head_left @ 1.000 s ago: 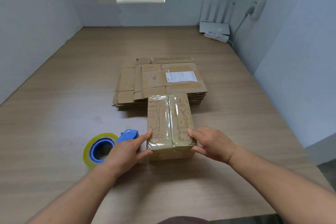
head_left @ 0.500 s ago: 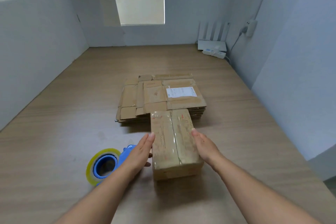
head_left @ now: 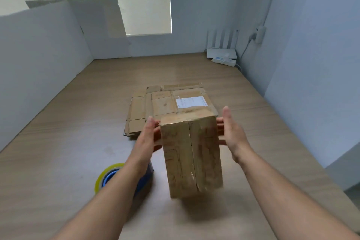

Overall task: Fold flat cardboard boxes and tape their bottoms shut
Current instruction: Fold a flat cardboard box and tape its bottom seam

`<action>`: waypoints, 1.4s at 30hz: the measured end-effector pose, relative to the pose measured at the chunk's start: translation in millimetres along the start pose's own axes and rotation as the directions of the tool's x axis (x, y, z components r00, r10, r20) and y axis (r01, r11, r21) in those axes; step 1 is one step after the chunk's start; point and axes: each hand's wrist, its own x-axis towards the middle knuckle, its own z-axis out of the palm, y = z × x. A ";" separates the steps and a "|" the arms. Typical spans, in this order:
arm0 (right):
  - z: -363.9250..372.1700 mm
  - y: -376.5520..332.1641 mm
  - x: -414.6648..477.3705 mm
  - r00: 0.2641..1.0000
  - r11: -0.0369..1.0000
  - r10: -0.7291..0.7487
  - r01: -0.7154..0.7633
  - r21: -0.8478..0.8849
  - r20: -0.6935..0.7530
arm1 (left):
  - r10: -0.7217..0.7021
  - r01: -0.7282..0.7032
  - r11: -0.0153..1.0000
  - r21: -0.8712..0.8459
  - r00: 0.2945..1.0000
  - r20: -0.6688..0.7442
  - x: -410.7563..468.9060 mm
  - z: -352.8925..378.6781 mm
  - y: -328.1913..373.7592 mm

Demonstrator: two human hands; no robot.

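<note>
A folded brown cardboard box (head_left: 191, 154) hangs above the wooden table (head_left: 58, 161), tilted so its taped seam faces me. My left hand (head_left: 149, 138) presses flat against the box's left side with the thumb up. My right hand (head_left: 231, 136) presses flat against its right side, fingers straight. Behind the box lies a stack of flat cardboard boxes (head_left: 155, 105); the top one carries a white label. A yellow tape roll on a blue dispenser (head_left: 106, 176) sits on the table at the lower left, partly hidden by my left forearm.
White partition walls (head_left: 39, 60) enclose the table on the left and right. A white router (head_left: 222, 52) and power strip (head_left: 224, 61) sit at the far right corner, with a cable up to a wall plug (head_left: 259, 34). A cardboard sheet (head_left: 109, 19) leans at the back left.
The box was lying on the table with my hands at its near end. Both hands slid along its sides and lifted it, tilting it up. My view tilted upward.
</note>
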 end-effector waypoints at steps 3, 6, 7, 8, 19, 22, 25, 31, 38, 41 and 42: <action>-7.8 -2.5 -1.6 0.997 0.990 -0.019 0.028 0.139 -0.069 | 0.012 -0.024 0.996 -0.090 0.991 -0.137 -2.9 -4.9 4.1; -8.5 15.5 -10.5 0.999 1.000 0.015 -0.016 -0.008 -0.035 | -0.085 0.087 0.996 0.007 0.986 -0.146 -13.5 -3.9 -7.7; -8.1 23.3 -14.5 0.999 0.995 0.026 -0.028 -0.098 -0.026 | -0.128 0.139 0.987 0.078 0.983 -0.134 -17.1 -2.4 -12.9; -7.9 30.7 -18.4 0.999 0.982 0.031 -0.035 -0.188 -0.021 | -0.169 0.188 0.969 0.160 0.978 -0.126 -20.7 -0.8 -18.0; 25.0 38.5 -46.6 0.984 0.569 0.143 0.006 -0.822 0.106 | -0.282 0.204 0.529 0.824 0.958 -0.056 -37.4 22.9 -45.0; 21.6 33.7 -44.2 0.984 0.718 0.135 -0.014 -0.696 0.120 | -0.297 0.196 0.609 0.768 0.955 -0.008 -36.6 22.7 -48.3; 5.1 30.2 -37.4 0.991 0.897 0.118 -0.080 -0.435 0.062 | -0.190 0.185 0.848 0.496 0.981 -0.042 -30.8 9.4 -44.9; -14.8 34.4 -24.3 0.997 0.936 0.073 -0.082 -0.342 -0.039 | -0.069 0.074 0.870 0.488 0.997 -0.028 -13.6 -5.8 -33.8; -4.9 25.0 -10.2 0.935 0.188 -0.215 0.324 -0.927 0.283 | 0.304 -0.353 -0.013 0.935 0.890 0.340 -15.2 21.9 -21.7; 9.5 13.8 2.0 0.913 -0.056 -0.144 0.379 -0.924 0.383 | 0.151 -0.486 -0.101 0.868 0.855 0.497 -16.1 45.0 -19.4; 14.1 11.1 5.9 0.912 -0.114 -0.116 0.382 -0.917 0.394 | 0.072 -0.500 -0.126 0.857 0.857 0.511 -16.4 47.2 -20.4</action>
